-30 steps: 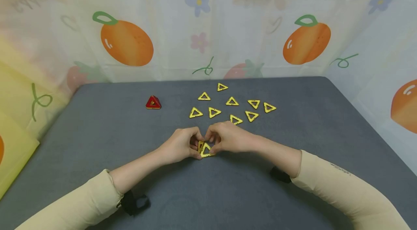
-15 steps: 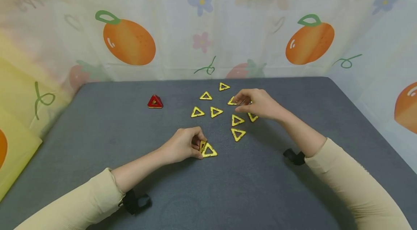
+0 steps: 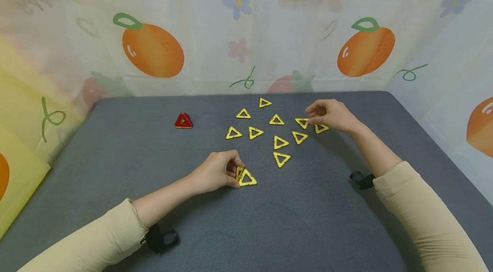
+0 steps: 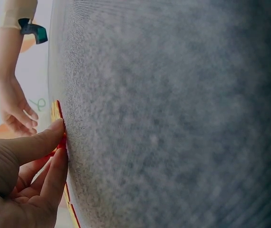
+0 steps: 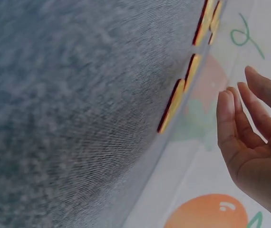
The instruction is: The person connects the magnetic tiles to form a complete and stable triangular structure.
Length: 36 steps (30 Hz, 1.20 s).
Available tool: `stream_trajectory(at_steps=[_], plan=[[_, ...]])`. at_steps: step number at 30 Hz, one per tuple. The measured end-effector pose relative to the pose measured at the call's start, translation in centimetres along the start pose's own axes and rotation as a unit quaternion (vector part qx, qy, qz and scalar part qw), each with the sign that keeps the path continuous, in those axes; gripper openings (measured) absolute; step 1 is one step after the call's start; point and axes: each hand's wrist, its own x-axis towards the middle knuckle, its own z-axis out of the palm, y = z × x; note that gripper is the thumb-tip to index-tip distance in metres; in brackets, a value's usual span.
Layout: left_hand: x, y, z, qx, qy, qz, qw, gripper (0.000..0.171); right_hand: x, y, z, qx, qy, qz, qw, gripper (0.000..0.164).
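My left hand (image 3: 215, 172) pinches a yellow triangular frame tile (image 3: 239, 172) near the middle of the table; the tile stands tilted, partly hidden by the fingers. Against its right side rests another yellow triangle tile (image 3: 247, 178). In the left wrist view, thumb and fingertips (image 4: 55, 127) meet on a red-edged piece. Farther back, my right hand (image 3: 333, 113) hovers over the right end of the loose tiles, fingers loosely bent, holding nothing. Nearest to it are a triangle tile (image 3: 302, 122) and a partly covered triangle tile (image 3: 321, 128). The right wrist view shows that hand (image 5: 256, 137) empty.
Several yellow triangle tiles (image 3: 276, 120) lie flat across the back of the grey table (image 3: 115, 156). The closest loose tile (image 3: 281, 159) lies right of the left hand. A small red pyramid (image 3: 183, 120) stands at back left. A printed cloth (image 3: 289, 28) hangs behind.
My right hand has left the tiles at the left hand and moved back and to the right over the loose tiles. The left hand has kept its hold in place.
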Motion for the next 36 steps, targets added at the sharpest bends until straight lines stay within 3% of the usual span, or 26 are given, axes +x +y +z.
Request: stream_trajectory(at_steps=[7, 19, 27, 36], plan=[[-0.1, 0.0, 0.0, -0.002, -0.001, -0.002, 1.0000, 0.038, -0.5, -0.3, 0.5, 0.023, -0.036, -0.019, 0.999, 0.035], [-0.1, -0.2, 0.0, -0.007, 0.001, -0.011, 0.9999, 0.038, -1.3, -3.3, 4.3, 0.001, -0.164, -0.086, 0.983, 0.029], [-0.1, -0.1, 0.0, -0.003, -0.002, -0.012, 0.9999, 0.038, -1.8, -5.0, 6.0, -0.043, -0.167, -0.071, 0.982, 0.034], [0.0, 0.0, 0.0, -0.007, -0.005, -0.010, 0.9999, 0.038, -1.7, -5.3, 6.6, -0.059, -0.160, -0.061, 0.983, 0.034]])
